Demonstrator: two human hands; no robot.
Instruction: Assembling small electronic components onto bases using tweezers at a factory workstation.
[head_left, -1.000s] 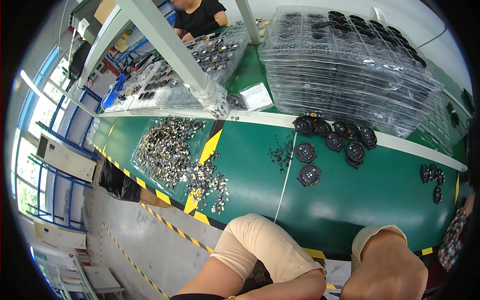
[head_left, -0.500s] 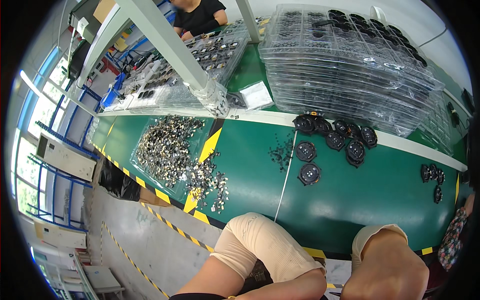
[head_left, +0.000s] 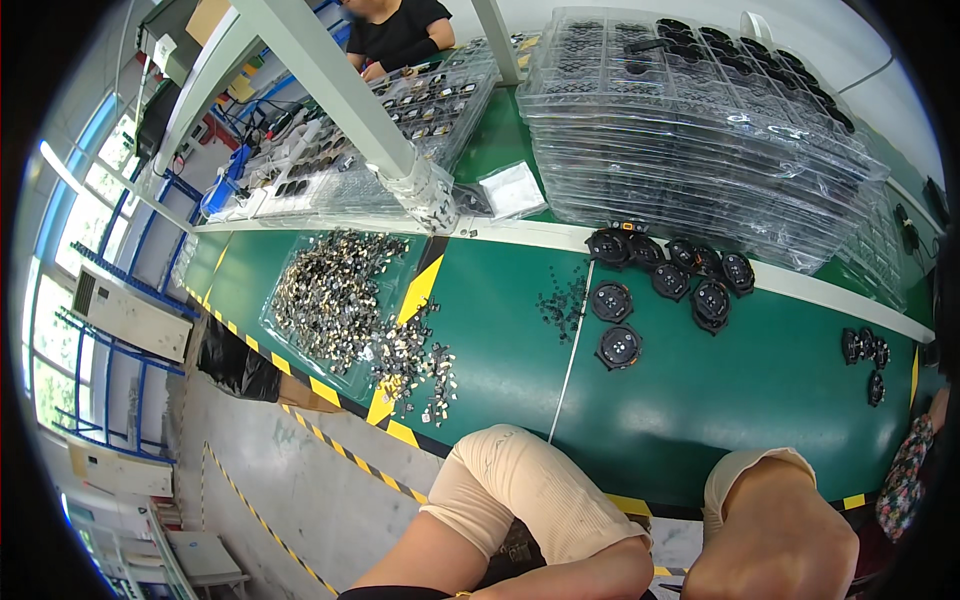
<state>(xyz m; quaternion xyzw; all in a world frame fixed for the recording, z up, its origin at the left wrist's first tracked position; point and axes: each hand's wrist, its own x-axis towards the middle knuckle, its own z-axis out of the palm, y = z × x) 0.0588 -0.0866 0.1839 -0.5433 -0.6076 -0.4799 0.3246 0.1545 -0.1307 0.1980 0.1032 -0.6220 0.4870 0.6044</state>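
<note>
Both of my arms are bent at the table's near edge, and neither hand shows in the frame. A cream knitted sleeve (head_left: 540, 490) covers the middle of the arm at lower centre. To its right is my other bent arm (head_left: 775, 540), bare below a cream cuff. No fingers are visible. Nearest to the arms on the green tabletop (head_left: 480, 340) lie several round black watch-case parts (head_left: 620, 346). Left of them are scattered tiny black pieces (head_left: 565, 303). A large heap of small silver, gold and black parts (head_left: 335, 295) fills a clear tray and spills over its right side.
Tall stacked clear plastic trays (head_left: 690, 150) stand behind a white rail. A white post (head_left: 330, 85) rises at the back left. Beyond it, a person in black (head_left: 395, 35) sits by more trays. More black parts (head_left: 865, 350) lie far right, near a person's floral sleeve (head_left: 905, 475).
</note>
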